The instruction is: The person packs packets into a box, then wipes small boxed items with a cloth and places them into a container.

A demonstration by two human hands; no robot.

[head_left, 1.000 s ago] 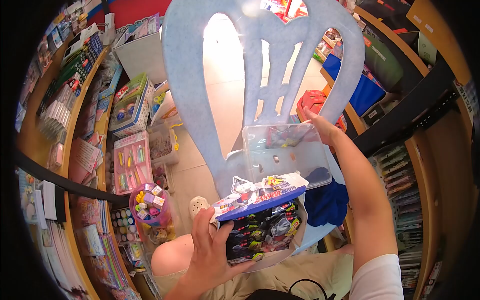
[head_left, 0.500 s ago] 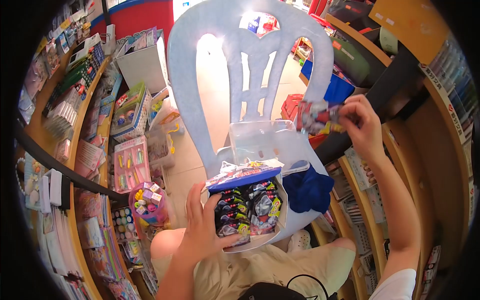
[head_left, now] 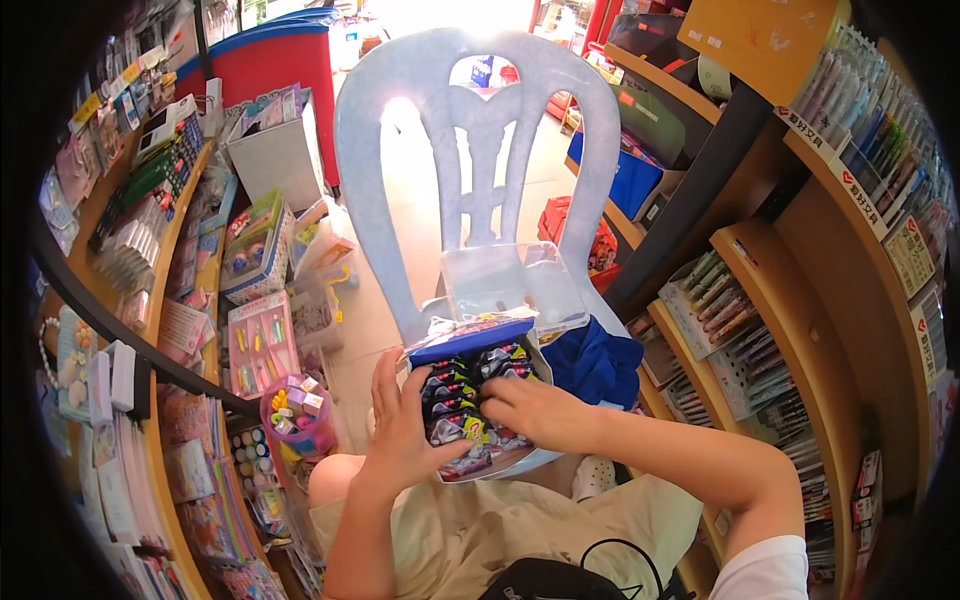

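Note:
A display box with a blue-edged printed lid (head_left: 478, 340) rests at the front of the pale blue chair (head_left: 360, 120). Two rows of dark foil packets (head_left: 452, 398) stand inside it. My left hand (head_left: 405, 430) grips the box's left side, thumb along the near edge. My right hand (head_left: 525, 408) reaches into the right row, fingers bent on the packets; its fingertips are partly hidden among them. Behind the box lies a clear plastic container (head_left: 515, 280) on the seat, and a dark blue cloth (head_left: 595, 362) is to its right.
Shelves of stationery and pens (head_left: 740, 340) curve along the right. Packed shelves (head_left: 185, 330) line the left, beside a pink bucket of small items (head_left: 300, 415), a pink tray (head_left: 262, 340) and a white bin (head_left: 275, 150). A beige shoe (head_left: 594, 478) is below the seat.
My right hand held a foil packet up at the right; it has come down into the box, and that packet is no longer distinguishable. The view has shifted to the right.

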